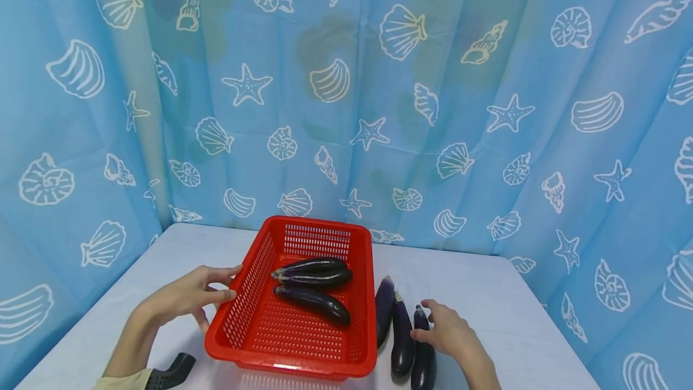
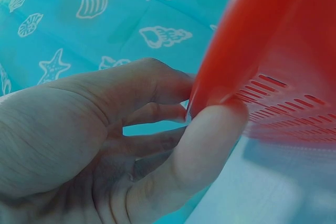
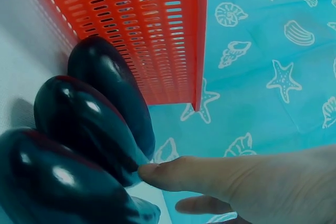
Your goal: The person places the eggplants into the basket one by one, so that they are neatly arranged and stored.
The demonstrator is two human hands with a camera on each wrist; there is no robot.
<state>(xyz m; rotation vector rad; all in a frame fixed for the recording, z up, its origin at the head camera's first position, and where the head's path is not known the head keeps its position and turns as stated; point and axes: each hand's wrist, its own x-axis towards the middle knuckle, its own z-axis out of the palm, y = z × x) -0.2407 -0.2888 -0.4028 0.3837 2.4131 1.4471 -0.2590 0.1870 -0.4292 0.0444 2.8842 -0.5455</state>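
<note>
A red plastic basket (image 1: 287,365) with slotted walls holds three dark eggplants, the nearest eggplant (image 1: 315,304) lying apart from the two behind it. My left hand (image 1: 181,295) pinches the basket's left rim between thumb and fingers, as the left wrist view shows. Three more eggplants lie side by side on the table along the basket's right wall: one eggplant (image 1: 384,309) closest to the basket, a middle eggplant (image 1: 402,339) and an outer eggplant (image 1: 424,363). Over the outer one's stem end is my right hand (image 1: 451,331), fingers apart, its thumb (image 3: 173,175) at the eggplants without gripping them.
A white cloth covers the table (image 1: 514,330). Behind and at both sides hangs a blue curtain (image 1: 303,155) with white shell and starfish prints. A black strap piece (image 1: 172,372) sits at my left wrist.
</note>
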